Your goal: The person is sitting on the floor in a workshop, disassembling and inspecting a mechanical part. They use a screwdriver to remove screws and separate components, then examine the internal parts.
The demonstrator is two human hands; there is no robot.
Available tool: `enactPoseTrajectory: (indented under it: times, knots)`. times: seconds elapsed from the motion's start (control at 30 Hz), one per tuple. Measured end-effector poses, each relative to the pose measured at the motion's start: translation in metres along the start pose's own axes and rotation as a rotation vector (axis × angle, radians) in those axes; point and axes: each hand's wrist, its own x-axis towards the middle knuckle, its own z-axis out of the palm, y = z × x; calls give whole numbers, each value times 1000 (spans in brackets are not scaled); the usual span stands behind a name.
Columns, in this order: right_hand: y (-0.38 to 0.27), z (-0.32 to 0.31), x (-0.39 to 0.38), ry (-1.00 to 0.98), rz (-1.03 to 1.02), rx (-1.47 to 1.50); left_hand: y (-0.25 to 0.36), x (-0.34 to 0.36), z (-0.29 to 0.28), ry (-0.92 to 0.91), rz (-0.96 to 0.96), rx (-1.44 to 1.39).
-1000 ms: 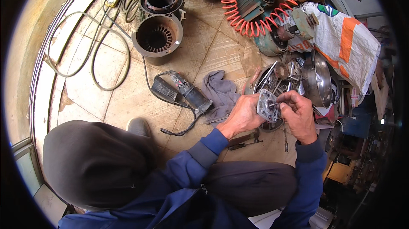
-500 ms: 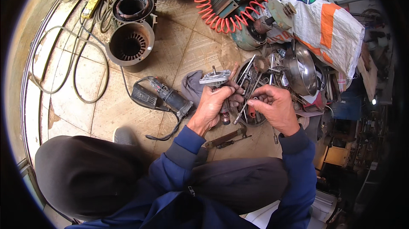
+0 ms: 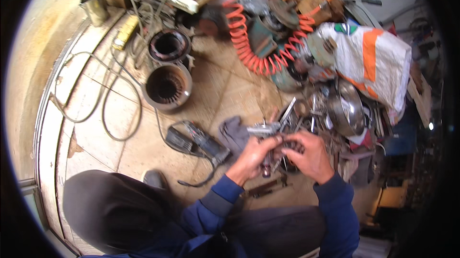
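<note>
My left hand (image 3: 251, 158) is closed around a motor armature (image 3: 266, 170) with a silver end plate (image 3: 261, 129) and a short spindle pointing up. Its dark reddish lower end sticks out below my fingers. Against it, my right hand (image 3: 312, 156) is closed with curled fingers; motion blur and the fingers hide what they hold. Just beyond both hands lies a heap of metal tools (image 3: 303, 111). A grey cloth (image 3: 234, 134) lies left of the end plate, beside a dark power tool body (image 3: 211, 146) with its cord. Below the hands, a hammer (image 3: 262, 189) rests on the floor.
Two motor housings (image 3: 180, 99) stand at the upper left, near looped cable (image 3: 106, 128). An orange coiled hose (image 3: 251, 65) drapes over motor parts. To the right are a shiny metal bowl (image 3: 352, 109) and a white sack (image 3: 352, 49).
The view has shifted, so the scene sits lower and further right. My right hand has come in against my left hand; the socket-ended rod at its fingers before no longer shows clearly.
</note>
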Motion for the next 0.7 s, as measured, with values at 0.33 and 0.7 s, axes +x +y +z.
enactPoseTrajectory:
  times: [0.33,0.7]
  knots:
    - [1,5,-1,76,81,79,4,1,1,75,25,-109]
    - [18,17,8,-77,143,41,48,-14,18,29,190,-158]
